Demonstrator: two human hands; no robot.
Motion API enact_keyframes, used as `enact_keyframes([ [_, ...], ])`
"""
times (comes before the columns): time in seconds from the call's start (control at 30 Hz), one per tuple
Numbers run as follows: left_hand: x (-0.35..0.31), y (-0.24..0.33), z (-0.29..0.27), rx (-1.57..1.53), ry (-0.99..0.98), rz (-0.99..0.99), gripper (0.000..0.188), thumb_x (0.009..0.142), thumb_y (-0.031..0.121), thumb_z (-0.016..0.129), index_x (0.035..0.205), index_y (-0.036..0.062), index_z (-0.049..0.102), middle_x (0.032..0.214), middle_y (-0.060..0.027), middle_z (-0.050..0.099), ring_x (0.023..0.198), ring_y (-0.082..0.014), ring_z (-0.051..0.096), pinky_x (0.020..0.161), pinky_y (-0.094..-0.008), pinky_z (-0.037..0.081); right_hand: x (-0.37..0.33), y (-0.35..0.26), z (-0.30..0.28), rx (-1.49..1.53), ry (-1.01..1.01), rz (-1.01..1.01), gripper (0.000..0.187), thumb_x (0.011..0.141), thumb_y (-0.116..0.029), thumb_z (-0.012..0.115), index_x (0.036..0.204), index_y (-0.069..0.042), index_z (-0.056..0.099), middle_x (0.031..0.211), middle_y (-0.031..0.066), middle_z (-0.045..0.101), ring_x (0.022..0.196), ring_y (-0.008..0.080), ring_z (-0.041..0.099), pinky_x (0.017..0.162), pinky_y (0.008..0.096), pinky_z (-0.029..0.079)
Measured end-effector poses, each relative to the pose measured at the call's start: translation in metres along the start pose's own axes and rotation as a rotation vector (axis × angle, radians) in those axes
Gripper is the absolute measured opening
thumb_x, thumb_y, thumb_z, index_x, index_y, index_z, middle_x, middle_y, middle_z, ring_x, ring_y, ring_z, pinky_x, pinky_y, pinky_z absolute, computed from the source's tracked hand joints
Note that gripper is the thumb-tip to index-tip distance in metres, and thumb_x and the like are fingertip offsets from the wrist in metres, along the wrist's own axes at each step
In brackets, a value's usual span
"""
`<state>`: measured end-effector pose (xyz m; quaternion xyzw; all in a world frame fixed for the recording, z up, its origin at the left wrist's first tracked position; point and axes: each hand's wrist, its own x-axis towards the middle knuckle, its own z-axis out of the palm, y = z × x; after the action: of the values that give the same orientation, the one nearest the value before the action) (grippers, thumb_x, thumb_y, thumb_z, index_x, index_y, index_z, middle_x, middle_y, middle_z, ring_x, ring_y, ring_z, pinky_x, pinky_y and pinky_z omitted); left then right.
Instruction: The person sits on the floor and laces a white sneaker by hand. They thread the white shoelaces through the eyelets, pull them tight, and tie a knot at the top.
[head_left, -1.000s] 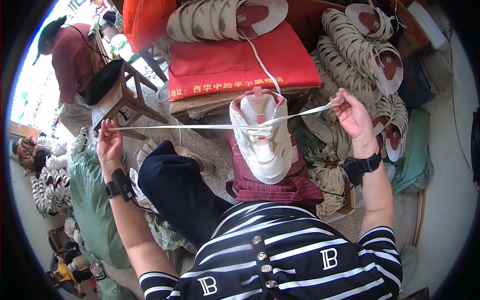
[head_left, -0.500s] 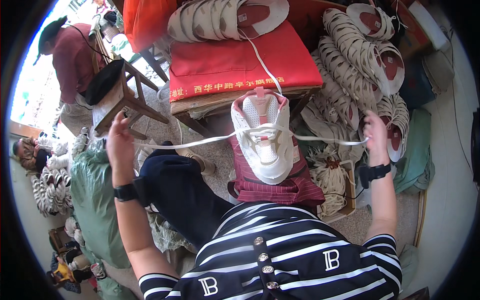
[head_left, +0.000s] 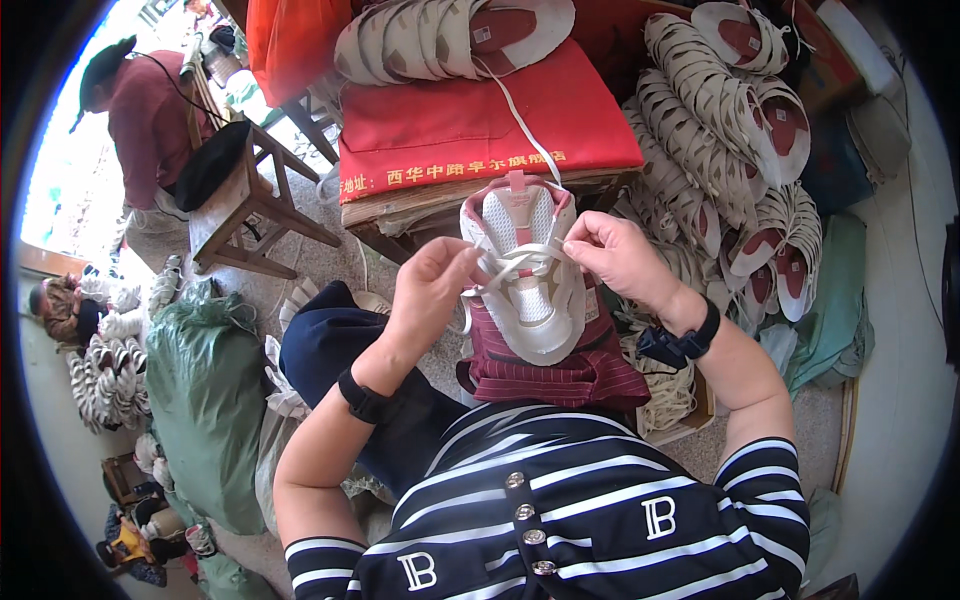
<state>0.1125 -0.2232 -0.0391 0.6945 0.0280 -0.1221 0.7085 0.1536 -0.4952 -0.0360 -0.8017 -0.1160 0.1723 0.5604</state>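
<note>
A white and beige sneaker [head_left: 543,336] with a pink collar lining rests toe toward me on a folded maroon pinstriped cloth [head_left: 540,385]. Its white shoelace [head_left: 524,262] crosses over the tongue. On the shoe's left side, my left hand [head_left: 432,285] pinches the lace with thumb and forefinger; a loose stretch of lace droops below it. From the other side my right hand [head_left: 622,258] pinches the lace close to the eyelets. The fingertips partly hide the exact spots where the lace is gripped.
Ahead stands a wooden stool under a red cloth [head_left: 480,120], bearing a row of nested shoe uppers [head_left: 405,45]. More uppers [head_left: 700,120] are piled at right, above a box of loose laces [head_left: 668,395]. At left are a green sack [head_left: 200,400], a wooden chair [head_left: 235,215] and a seated person [head_left: 150,120].
Both hands have come in from wide apart to the sides of the shoe. The lace, stretched out sideways before, is now slack and gathered near the eyelets.
</note>
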Motion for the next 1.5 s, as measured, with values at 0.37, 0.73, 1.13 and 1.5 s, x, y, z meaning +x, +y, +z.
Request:
enact_keyframes([
  [0.37, 0.004, -0.012, 0.001, 0.079, 0.064, -0.017, 0.020, 0.096, 0.017, 0.066, 0.089, -0.0022, 0.066, 0.074, 0.0005, 0.063, 0.067, -0.0065, 0.055, 0.061, -0.0238, 0.044, 0.005, -0.052, 0.030, -1.342, 0.110, -0.592, 0.013, 0.077, -0.016, 0.066, 0.082, -0.007, 0.058, 0.074, 0.0066, 0.063, 0.071, 0.0227, 0.066, 0.061, 0.0347, 0.051],
  [0.73, 0.009, 0.012, 0.020, 1.168, 0.212, 0.879, 0.018, 0.083, 0.008, 0.067, 0.074, 0.0045, 0.052, 0.075, -0.0135, 0.055, 0.073, -0.0351, 0.059, 0.066, -0.0437, 0.047, 0.010, -0.077, 0.002, -1.438, -0.190, -0.742, 0.010, 0.078, -0.013, 0.065, 0.086, -0.008, 0.063, 0.086, 0.0067, 0.062, 0.092, 0.0230, 0.062, 0.081, 0.0383, 0.046],
  [1.13, 0.033, 0.051, -0.013, 1.042, -0.255, 0.762, 0.025, 0.078, 0.004, 0.072, 0.100, 0.0056, 0.059, 0.101, -0.0128, 0.058, 0.095, -0.0351, 0.061, 0.083, -0.0435, 0.051, 0.035, -0.072, -0.028, -1.037, -0.358, -0.622, 0.023, 0.074, -0.008, 0.072, 0.093, -0.006, 0.060, 0.102, 0.0119, 0.060, 0.092, 0.0347, 0.065, 0.078, 0.0468, 0.053],
  [1.5, 0.040, 0.032, -0.019, 0.825, -0.281, 0.598, 0.012, 0.086, 0.009, 0.072, 0.087, 0.0004, 0.064, 0.096, -0.0103, 0.054, 0.085, -0.0262, 0.058, 0.074, -0.0361, 0.049, 0.035, -0.039, -0.021, -0.567, -0.207, -0.318, 0.014, 0.086, -0.014, 0.071, 0.082, -0.001, 0.066, 0.098, 0.0077, 0.051, 0.088, 0.0210, 0.059, 0.075, 0.0322, 0.048],
])
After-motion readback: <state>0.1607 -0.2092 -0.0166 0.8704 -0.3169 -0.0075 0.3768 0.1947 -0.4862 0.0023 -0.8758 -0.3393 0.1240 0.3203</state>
